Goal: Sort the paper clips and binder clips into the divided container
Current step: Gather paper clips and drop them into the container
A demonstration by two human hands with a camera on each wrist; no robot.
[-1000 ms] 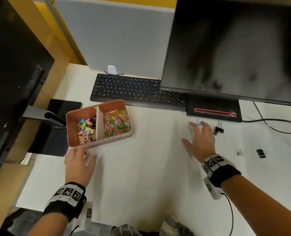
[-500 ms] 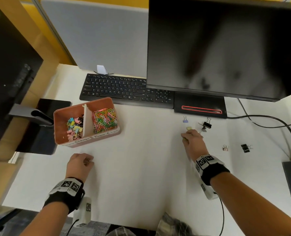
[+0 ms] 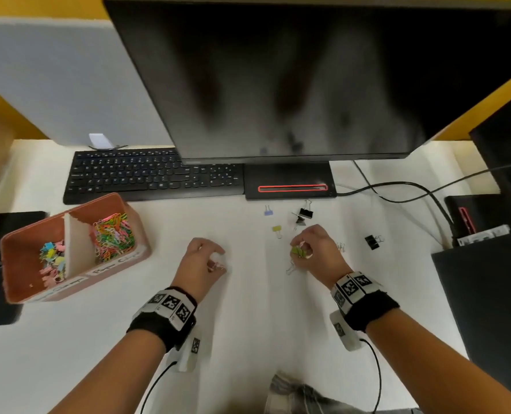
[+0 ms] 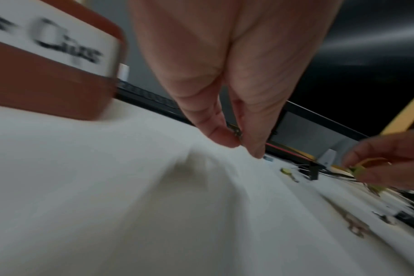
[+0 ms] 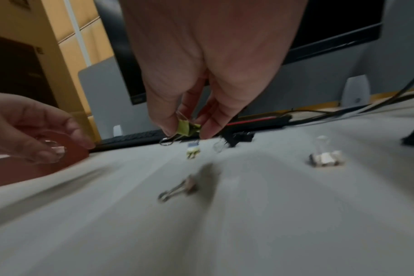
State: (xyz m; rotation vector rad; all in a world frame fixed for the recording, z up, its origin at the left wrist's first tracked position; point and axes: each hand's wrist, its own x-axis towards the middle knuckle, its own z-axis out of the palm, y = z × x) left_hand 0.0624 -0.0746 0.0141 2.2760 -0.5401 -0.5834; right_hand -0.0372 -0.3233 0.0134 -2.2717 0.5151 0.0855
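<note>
The divided container (image 3: pixel 78 286) stands well to the left of both hands. Its left compartment holds binder clips, and its right compartment holds coloured paper clips (image 3: pixel 114 237).

The left hand (image 3: pixel 202 264) rests on the white desk (image 3: pixel 248 339) with its fingers curled. A small pale clip (image 3: pixel 218 266) shows at its fingertips; whether the hand actually pinches it cannot be determined, because the left wrist view is blurred.

The right hand (image 3: pixel 315 251) pinches a green binder clip (image 5: pixel 187 128) between thumb and fingers, just above the desk. Another clip lies directly beneath this grip. Beyond the grip lie a yellow clip (image 3: pixel 277 229), a lilac clip (image 3: pixel 268 211) and a black binder clip (image 3: pixel 305 212). A further black binder clip (image 3: pixel 372 242) lies to the right of the grip.

Step in hand: pick-up of loose binder clips. Most stock appears already sorted.

Next move, as judged: carry the green binder clip left across the desk and release it over the left compartment, clear of the divider.
</note>
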